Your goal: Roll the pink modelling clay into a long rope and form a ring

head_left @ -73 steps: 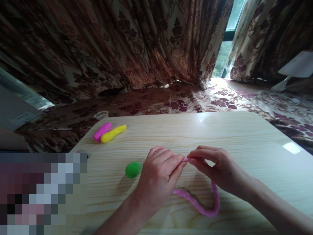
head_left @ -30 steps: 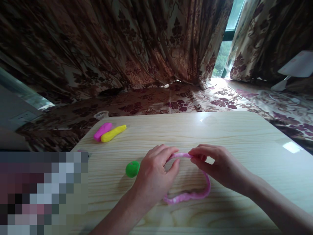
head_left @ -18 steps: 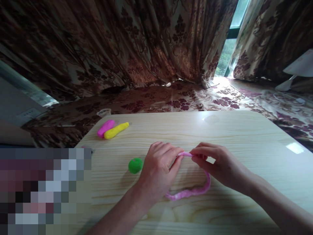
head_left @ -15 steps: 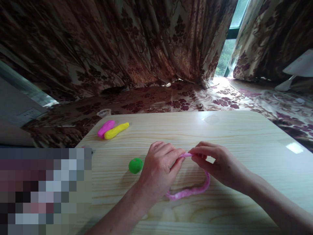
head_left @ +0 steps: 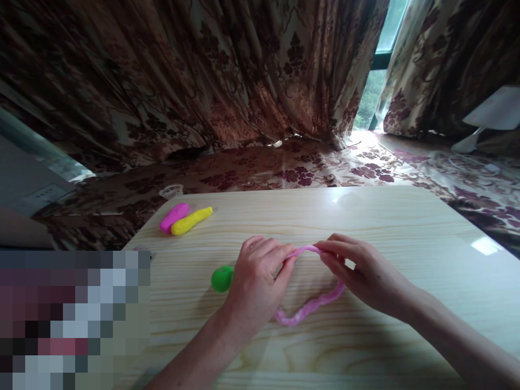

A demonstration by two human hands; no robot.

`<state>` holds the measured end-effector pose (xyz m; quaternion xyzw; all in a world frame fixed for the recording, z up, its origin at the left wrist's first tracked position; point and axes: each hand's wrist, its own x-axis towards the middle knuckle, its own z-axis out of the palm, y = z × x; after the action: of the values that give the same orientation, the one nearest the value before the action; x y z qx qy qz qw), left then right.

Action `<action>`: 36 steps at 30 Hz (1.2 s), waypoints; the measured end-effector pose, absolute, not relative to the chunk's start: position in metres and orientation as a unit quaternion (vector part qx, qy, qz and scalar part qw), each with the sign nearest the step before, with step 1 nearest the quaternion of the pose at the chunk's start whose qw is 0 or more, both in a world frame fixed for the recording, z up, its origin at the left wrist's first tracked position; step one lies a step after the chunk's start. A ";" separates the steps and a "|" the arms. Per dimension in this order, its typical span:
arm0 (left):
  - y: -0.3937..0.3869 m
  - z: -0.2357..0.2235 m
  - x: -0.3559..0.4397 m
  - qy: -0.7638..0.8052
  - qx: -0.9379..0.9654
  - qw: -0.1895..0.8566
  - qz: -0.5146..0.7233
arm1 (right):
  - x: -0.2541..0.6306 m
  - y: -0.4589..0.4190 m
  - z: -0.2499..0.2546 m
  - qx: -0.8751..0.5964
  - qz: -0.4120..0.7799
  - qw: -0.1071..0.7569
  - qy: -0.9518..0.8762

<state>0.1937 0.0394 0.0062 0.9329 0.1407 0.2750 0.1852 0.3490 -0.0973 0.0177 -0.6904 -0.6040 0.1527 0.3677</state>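
A long pale-pink roll of modelling clay [head_left: 311, 310] hangs in a loop between my hands, its lower part close to or on the wooden table. My left hand [head_left: 262, 273] pinches it at the top left between thumb and fingers. At the top right my right hand [head_left: 357, 265] pinches the same roll. A thin, upward-bowed stretch of clay spans the gap between the fingertips. Just left of my left hand is a green clay ball [head_left: 221, 279], partly hidden by that hand.
On the far left of the wooden table [head_left: 406, 227] lie a magenta clay piece [head_left: 173, 218] and a yellow clay roll [head_left: 192, 221], touching. A clear plastic container [head_left: 171, 190] sits behind them. Patterned curtains [head_left: 244, 81] hang beyond, and a white lamp [head_left: 493, 108] stands right.
My hands have moved slightly apart, the left one leftward. The clay between the fingertips is longer and now arches upward. The hanging part of the loop has shifted a little.
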 end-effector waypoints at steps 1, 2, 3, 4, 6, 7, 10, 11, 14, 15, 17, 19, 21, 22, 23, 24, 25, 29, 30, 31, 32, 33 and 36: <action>0.039 0.006 0.194 0.145 0.930 0.191 0.279 | 0.349 -0.097 0.017 -0.691 0.148 0.366 -0.606; 0.038 0.005 0.194 0.149 0.926 0.199 0.284 | 0.349 -0.097 0.017 -0.691 0.142 0.363 -0.608; 0.038 0.005 0.194 0.153 0.922 0.206 0.289 | 0.350 -0.097 0.016 -0.690 0.138 0.362 -0.611; 0.037 0.004 0.193 0.154 0.919 0.211 0.294 | 0.350 -0.097 0.015 -0.688 0.134 0.362 -0.614; 0.037 0.005 0.193 0.143 0.920 0.211 0.299 | 0.351 -0.097 0.013 -0.685 0.135 0.362 -0.618; 0.037 0.006 0.193 0.130 0.922 0.206 0.300 | 0.350 -0.097 0.013 -0.683 0.136 0.362 -0.619; 0.036 0.009 0.192 0.097 0.930 0.188 0.300 | 0.348 -0.097 0.015 -0.677 0.140 0.359 -0.628; 0.036 0.010 0.192 0.096 0.931 0.185 0.298 | 0.347 -0.097 0.016 -0.672 0.141 0.358 -0.632; 0.033 0.011 0.192 0.109 0.928 0.212 0.288 | 0.345 -0.097 0.019 -0.662 0.140 0.361 -0.642; 0.032 0.011 0.192 0.113 0.922 0.234 0.286 | 0.344 -0.097 0.018 -0.662 0.143 0.362 -0.641; 0.031 0.012 0.193 0.123 0.906 0.284 0.290 | 0.345 -0.097 0.016 -0.676 0.155 0.365 -0.621; 0.030 0.012 0.194 0.143 0.885 0.322 0.306 | 0.346 -0.098 0.012 -0.698 0.179 0.360 -0.592; 0.031 0.015 0.193 0.177 0.863 0.348 0.321 | 0.347 -0.098 0.011 -0.715 0.201 0.349 -0.572; 0.032 0.017 0.193 0.198 0.850 0.364 0.326 | 0.348 -0.098 0.012 -0.718 0.209 0.350 -0.565; 0.032 0.019 0.192 0.220 0.835 0.388 0.322 | 0.348 -0.098 0.014 -0.715 0.220 0.358 -0.559; 0.032 0.022 0.191 0.241 0.816 0.426 0.308 | 0.348 -0.099 0.018 -0.707 0.233 0.377 -0.551; 0.031 0.025 0.190 0.258 0.790 0.480 0.282 | 0.348 -0.099 0.022 -0.697 0.249 0.403 -0.538; 0.030 0.034 0.188 0.257 0.651 0.701 0.139 | 0.350 -0.100 0.033 -0.665 0.314 0.457 -0.500; 0.030 0.033 0.189 0.252 0.643 0.712 0.128 | 0.351 -0.100 0.032 -0.672 0.310 0.451 -0.499; 0.030 0.031 0.189 0.252 0.658 0.697 0.135 | 0.352 -0.100 0.029 -0.683 0.294 0.442 -0.501; 0.030 0.028 0.190 0.252 0.691 0.659 0.156 | 0.353 -0.099 0.025 -0.696 0.270 0.432 -0.505; 0.030 0.025 0.192 0.249 0.734 0.604 0.187 | 0.353 -0.099 0.020 -0.708 0.245 0.421 -0.512; 0.031 0.013 0.194 0.206 0.842 0.415 0.276 | 0.352 -0.097 0.011 -0.720 0.193 0.385 -0.545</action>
<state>0.1942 0.0313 0.0126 0.8419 0.2062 0.2764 0.4150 0.3519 -0.0974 0.0115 -0.7195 -0.5446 0.1932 0.3851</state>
